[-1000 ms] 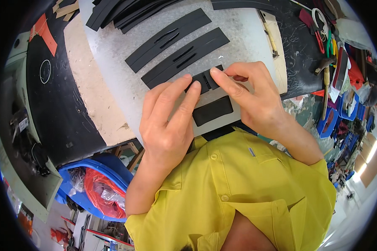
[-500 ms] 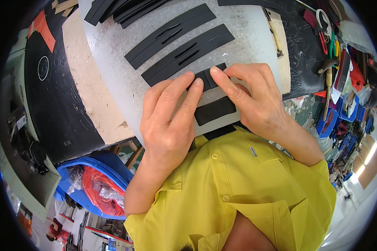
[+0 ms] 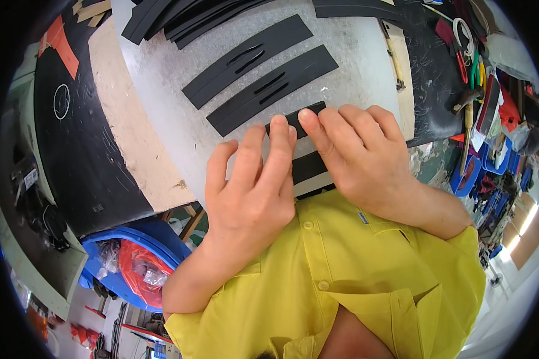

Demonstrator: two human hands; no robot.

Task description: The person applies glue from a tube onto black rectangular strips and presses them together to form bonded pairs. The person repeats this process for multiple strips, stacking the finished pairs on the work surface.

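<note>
A short black strip (image 3: 305, 122) lies on the pale board, partly hidden by my fingers. My left hand (image 3: 251, 179) is at its left end, its leading fingertips pressed on it and the other fingers bent. At the right end, my right hand (image 3: 365, 146) has its thumb on top, the other fingers curled beside it. Closer to my body is another black piece (image 3: 306, 167), partly covered by both hands. Beyond my hands lie two curved black strips with paired slots, the nearer one (image 3: 275, 90) and the farther one (image 3: 245, 60).
The pale board (image 3: 161, 102) covers the middle of the table. More black strips are piled (image 3: 188, 21) at the far left, with another (image 3: 356, 8) at the far right. Hand tools, including a hammer (image 3: 468, 102), lie right. A blue bin (image 3: 132, 239) with bags stands lower left.
Both hands have shifted slightly toward my body in the picture. My left fingers have straightened and spread, and my right hand has flattened over the strip. The slotted strips appear slightly lower.
</note>
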